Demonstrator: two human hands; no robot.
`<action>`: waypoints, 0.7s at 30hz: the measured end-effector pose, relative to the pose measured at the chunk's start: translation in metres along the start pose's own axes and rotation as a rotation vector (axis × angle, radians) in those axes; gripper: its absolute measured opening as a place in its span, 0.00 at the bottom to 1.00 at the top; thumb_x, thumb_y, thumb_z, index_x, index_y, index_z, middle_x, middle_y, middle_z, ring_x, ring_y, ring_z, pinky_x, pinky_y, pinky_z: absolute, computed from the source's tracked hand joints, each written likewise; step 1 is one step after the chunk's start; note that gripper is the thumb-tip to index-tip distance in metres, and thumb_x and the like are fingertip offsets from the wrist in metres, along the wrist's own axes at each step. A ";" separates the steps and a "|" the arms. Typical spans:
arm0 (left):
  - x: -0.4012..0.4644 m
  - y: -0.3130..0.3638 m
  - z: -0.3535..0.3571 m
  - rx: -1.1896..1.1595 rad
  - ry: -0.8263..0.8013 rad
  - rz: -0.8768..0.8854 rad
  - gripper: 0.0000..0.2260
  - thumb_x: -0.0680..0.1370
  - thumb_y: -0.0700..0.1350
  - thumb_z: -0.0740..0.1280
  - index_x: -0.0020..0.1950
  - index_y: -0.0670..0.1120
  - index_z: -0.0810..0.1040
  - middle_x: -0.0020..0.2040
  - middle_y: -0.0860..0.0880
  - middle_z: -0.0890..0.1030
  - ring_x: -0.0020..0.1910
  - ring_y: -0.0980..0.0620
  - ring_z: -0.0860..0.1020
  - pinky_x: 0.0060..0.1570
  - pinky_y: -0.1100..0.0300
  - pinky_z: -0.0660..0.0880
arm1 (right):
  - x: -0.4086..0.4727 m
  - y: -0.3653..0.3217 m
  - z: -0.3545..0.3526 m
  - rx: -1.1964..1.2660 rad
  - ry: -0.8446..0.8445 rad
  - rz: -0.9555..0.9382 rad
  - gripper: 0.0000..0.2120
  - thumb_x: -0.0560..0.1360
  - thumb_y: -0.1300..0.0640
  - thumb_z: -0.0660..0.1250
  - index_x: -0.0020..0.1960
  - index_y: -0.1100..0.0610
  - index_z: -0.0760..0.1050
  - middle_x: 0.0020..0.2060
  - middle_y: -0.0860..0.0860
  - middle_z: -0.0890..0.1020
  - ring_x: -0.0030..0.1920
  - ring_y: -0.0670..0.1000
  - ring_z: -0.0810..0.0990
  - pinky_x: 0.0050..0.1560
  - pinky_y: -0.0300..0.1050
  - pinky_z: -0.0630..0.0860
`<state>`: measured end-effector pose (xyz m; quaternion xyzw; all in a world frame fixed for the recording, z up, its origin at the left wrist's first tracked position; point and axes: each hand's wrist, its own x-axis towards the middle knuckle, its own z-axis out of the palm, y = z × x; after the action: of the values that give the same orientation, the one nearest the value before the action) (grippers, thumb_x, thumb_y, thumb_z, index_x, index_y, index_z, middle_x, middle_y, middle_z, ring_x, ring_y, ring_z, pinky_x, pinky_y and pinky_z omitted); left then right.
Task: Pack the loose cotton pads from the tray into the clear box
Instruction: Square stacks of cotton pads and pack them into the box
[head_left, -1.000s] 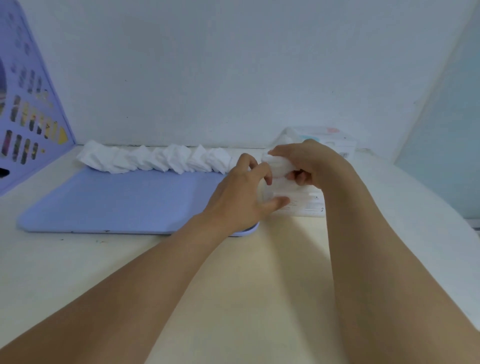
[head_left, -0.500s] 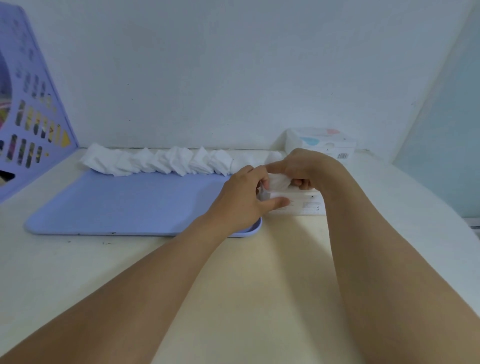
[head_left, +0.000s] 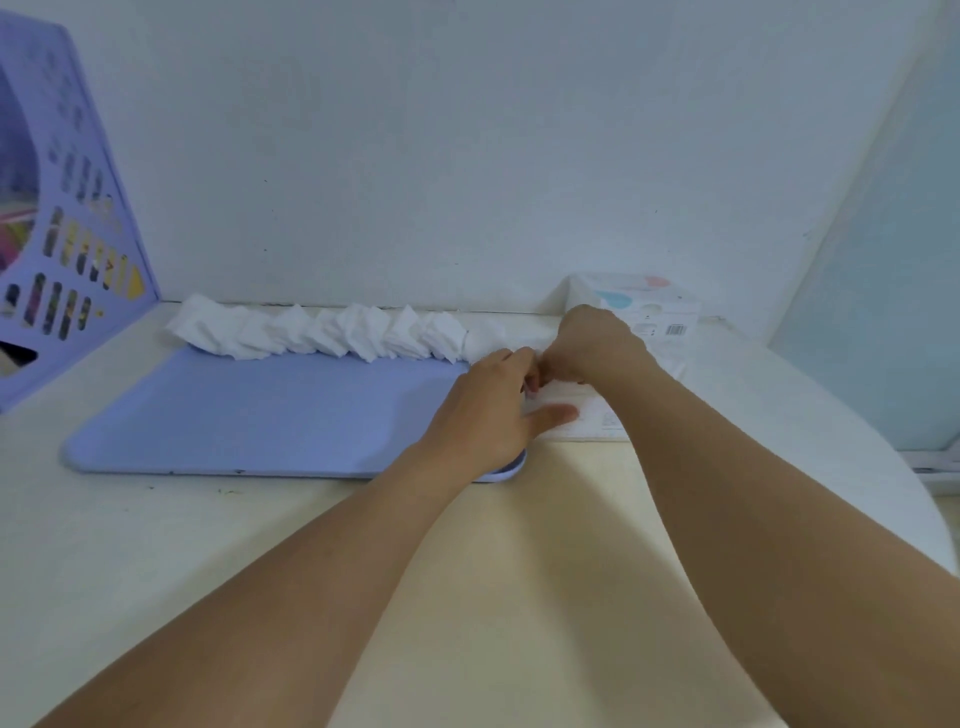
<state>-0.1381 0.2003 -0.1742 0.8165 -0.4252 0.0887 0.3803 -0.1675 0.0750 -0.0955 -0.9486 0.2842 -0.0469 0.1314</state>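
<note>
Scanning left to right, we see a purple perforated rack (head_left: 67, 249) at the far left, then the lilac tray (head_left: 260, 410) with a row of loose cotton pads (head_left: 317, 332) bunched along its far edge, fluffy white squares overlapping and leaning on each other. Our left hand (head_left: 488, 410) sits over the tray's right corner, thumb out straight toward the clear box (head_left: 587, 415), other fingers curled in at the box rim; whether they pinch a pad we cannot tell. Our right hand (head_left: 592, 348) hovers over the box, fingers curled down and hidden, so its hold is also unclear. Behind it stands a white carton (head_left: 649, 306). Risks as we judge them: the box is light and low, so pressing pads in one-handed could skate it across the table; pads are soft and cling, so grabbing the row may drag extras off the tray or fold them crooked, wasting box space.
</note>
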 end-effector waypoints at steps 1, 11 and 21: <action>0.000 0.001 0.001 0.001 0.003 -0.003 0.18 0.73 0.61 0.74 0.47 0.50 0.71 0.44 0.54 0.73 0.41 0.54 0.73 0.40 0.61 0.66 | 0.001 -0.002 0.004 -0.048 0.064 -0.015 0.13 0.70 0.56 0.73 0.40 0.57 0.69 0.36 0.51 0.75 0.39 0.52 0.77 0.40 0.46 0.73; 0.001 0.000 0.001 -0.050 0.028 0.008 0.19 0.71 0.58 0.77 0.43 0.50 0.69 0.41 0.55 0.71 0.40 0.52 0.73 0.38 0.60 0.66 | 0.018 0.002 -0.017 0.318 -0.274 0.100 0.11 0.74 0.56 0.70 0.39 0.57 0.70 0.26 0.50 0.64 0.24 0.47 0.60 0.22 0.36 0.58; 0.002 -0.002 0.003 -0.079 0.043 -0.011 0.20 0.70 0.58 0.78 0.40 0.54 0.67 0.42 0.53 0.74 0.36 0.56 0.71 0.36 0.64 0.64 | 0.027 0.006 -0.008 0.544 -0.469 0.139 0.04 0.78 0.58 0.70 0.45 0.58 0.77 0.30 0.50 0.71 0.25 0.45 0.61 0.23 0.35 0.57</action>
<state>-0.1358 0.1983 -0.1764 0.8012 -0.4157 0.0874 0.4216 -0.1500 0.0533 -0.0890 -0.8423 0.2874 0.1069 0.4432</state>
